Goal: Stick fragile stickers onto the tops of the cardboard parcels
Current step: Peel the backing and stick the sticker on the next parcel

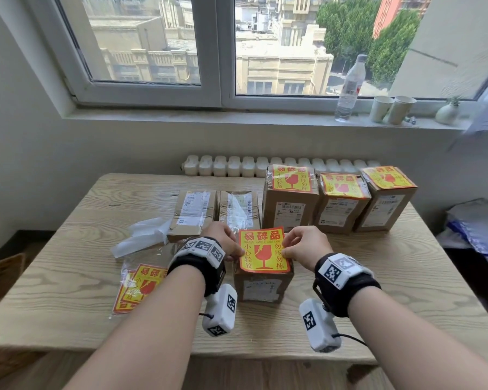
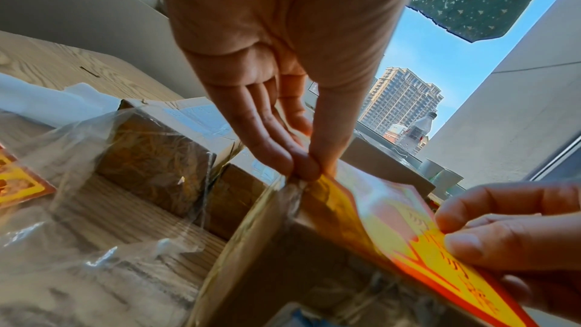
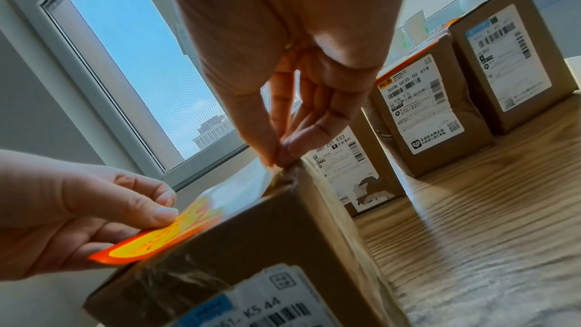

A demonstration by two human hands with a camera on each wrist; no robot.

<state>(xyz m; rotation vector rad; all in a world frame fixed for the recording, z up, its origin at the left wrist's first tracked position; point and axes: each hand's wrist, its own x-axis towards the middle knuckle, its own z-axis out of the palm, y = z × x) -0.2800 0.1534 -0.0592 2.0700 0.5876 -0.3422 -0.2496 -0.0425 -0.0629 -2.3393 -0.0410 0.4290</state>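
Observation:
A red and yellow fragile sticker point(image 1: 262, 253) lies over the top of a small upright cardboard parcel point(image 1: 261, 285) at the middle of the wooden table point(image 1: 392, 280). My left hand point(image 1: 238, 253) pinches the sticker's left edge and my right hand point(image 1: 285, 247) pinches its right edge. In the left wrist view my left hand point(image 2: 306, 170) pinches one corner by the parcel point(image 2: 283, 270), and the sticker point(image 2: 408, 228) is lifted off the top. The right wrist view shows my right hand point(image 3: 279, 156) pinching the opposite corner of the sticker point(image 3: 176, 230) over the parcel point(image 3: 251, 233).
Three upright parcels point(image 1: 289, 204) point(image 1: 340, 212) point(image 1: 386, 206) with stickers on top stand at the back right. Two parcels point(image 1: 193, 212) point(image 1: 238, 209) lie flat behind my hands. A bag of stickers point(image 1: 138, 288) and loose clear plastic point(image 1: 144, 235) lie at the left.

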